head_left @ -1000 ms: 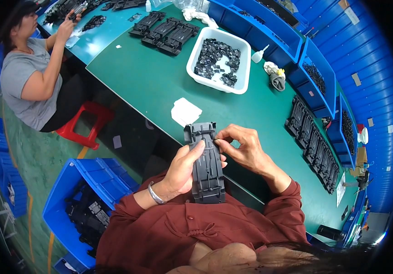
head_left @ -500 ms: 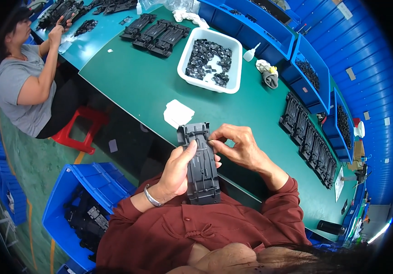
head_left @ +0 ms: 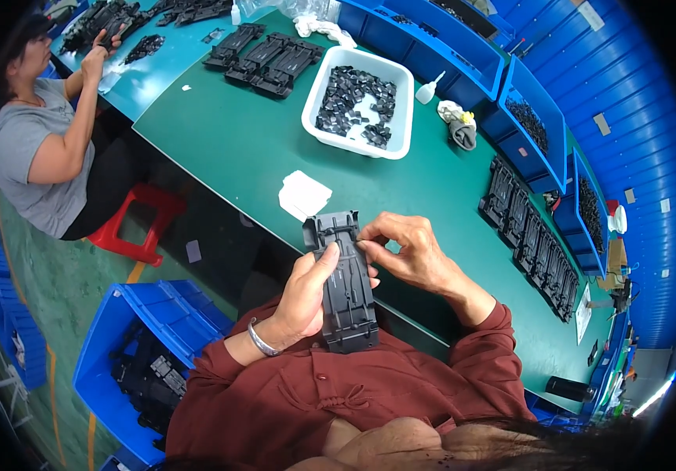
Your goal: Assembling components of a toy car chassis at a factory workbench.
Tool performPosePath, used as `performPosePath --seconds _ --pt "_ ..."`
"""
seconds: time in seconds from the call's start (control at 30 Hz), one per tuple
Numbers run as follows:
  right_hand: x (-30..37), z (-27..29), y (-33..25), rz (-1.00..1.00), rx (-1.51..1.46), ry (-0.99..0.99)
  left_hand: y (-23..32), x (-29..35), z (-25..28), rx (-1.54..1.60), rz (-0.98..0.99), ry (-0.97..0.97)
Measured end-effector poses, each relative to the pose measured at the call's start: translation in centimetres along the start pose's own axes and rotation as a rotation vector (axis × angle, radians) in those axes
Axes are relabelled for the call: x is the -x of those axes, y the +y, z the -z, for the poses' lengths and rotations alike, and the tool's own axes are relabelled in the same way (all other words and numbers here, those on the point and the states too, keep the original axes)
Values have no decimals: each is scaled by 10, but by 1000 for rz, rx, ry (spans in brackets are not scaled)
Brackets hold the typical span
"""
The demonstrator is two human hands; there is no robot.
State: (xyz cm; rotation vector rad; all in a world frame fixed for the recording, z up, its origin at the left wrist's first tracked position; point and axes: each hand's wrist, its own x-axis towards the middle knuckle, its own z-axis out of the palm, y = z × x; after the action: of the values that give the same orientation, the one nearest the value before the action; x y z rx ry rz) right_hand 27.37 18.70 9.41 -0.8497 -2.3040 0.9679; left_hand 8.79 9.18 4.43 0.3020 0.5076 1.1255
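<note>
A long black plastic molded part [head_left: 347, 294] with ribs and rails is held upright in front of my body. My left hand [head_left: 304, 292] is wrapped round its left side, thumb on the face and fingertips showing at the right edge. At the upper right edge, my right hand [head_left: 404, 247] pinches with thumb and forefinger against the part; anything small between those fingertips is hidden. A white sheet [head_left: 305, 195] lies on the green table just beyond the part's top end.
A white tub [head_left: 314, 129] of small black pieces stands on the green table [head_left: 220, 141]. Rows of black molded parts lie at far left [head_left: 275, 63] and right [head_left: 530, 239]. Blue bins [head_left: 538, 157] line the back. Left sit a blue crate [head_left: 106, 337], a red stool [head_left: 145, 224] and a co-worker [head_left: 47, 149].
Both hands and the black molded part keep nearly the same place and grip. The whole view has shifted slightly.
</note>
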Motion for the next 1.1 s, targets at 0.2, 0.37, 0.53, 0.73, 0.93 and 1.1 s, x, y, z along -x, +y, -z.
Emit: performPosePath --seconds 0.2,0.37,0.53,0.73,0.93,1.1 --pt "0 -1 -2 -33 -62 10 3 0 -2 -14 -12 4" --pt "4 1 2 -138 -128 21 4 -4 -9 14 -41 26" --pt "13 7 2 -304 -254 186 3 -14 -19 50 -83 35" --pt "24 24 -19 -80 308 128 -17 -37 -31 80 -236 5" --pt "25 33 -5 -98 367 56 -32 -61 -54 16 -345 -10" --pt "22 74 24 -92 159 -124 -51 -65 -47 -237 -237 25"
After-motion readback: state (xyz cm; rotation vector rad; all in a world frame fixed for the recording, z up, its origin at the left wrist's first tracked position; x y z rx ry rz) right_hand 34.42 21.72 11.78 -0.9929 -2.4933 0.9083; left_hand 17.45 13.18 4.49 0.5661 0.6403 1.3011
